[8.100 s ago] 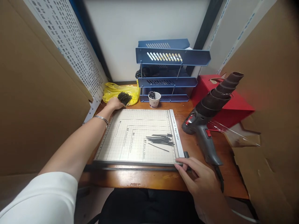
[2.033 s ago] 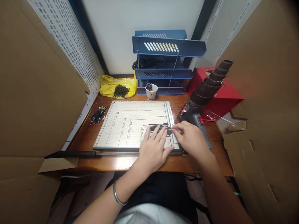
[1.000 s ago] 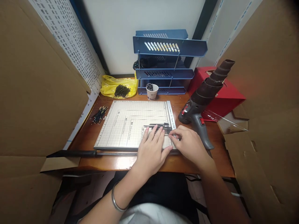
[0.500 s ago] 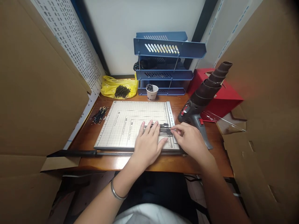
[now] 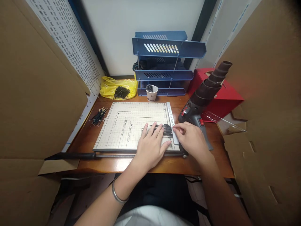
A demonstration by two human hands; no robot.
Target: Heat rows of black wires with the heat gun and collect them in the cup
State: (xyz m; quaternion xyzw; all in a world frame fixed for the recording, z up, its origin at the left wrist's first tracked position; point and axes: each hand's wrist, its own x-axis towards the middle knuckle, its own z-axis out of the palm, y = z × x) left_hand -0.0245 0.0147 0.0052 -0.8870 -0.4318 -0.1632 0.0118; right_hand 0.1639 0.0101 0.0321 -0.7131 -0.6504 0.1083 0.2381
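Note:
My left hand [image 5: 151, 142] lies flat with its fingers spread over a row of thin black cords [image 5: 167, 131], laid side by side on the paper cutter [image 5: 115, 133]. The cords' right ends line up close to the silver ruler strip [image 5: 173, 122] along the cutter's right edge. At that strip, thumb and fingertips of my right hand [image 5: 191, 138] are pinched together beside the cord ends. Whatever is between those fingertips is too small or hidden to make out. The cutter's long blade arm with its black handle [image 5: 80, 155] runs along the near side.
Left of the cutter lies a loose bundle of black cords [image 5: 98, 116]. More black pieces rest on a yellow plastic bag [image 5: 105, 89]. A paper cup [image 5: 151, 94], blue tray rack [image 5: 164, 75] and red box [image 5: 230, 102] stand behind. A heat gun [image 5: 199, 100] stands right.
My left hand has slid slightly right over the cords. My right fingertips remain pinched by the strip, a little higher on it. More of the cords shows beside my left fingers.

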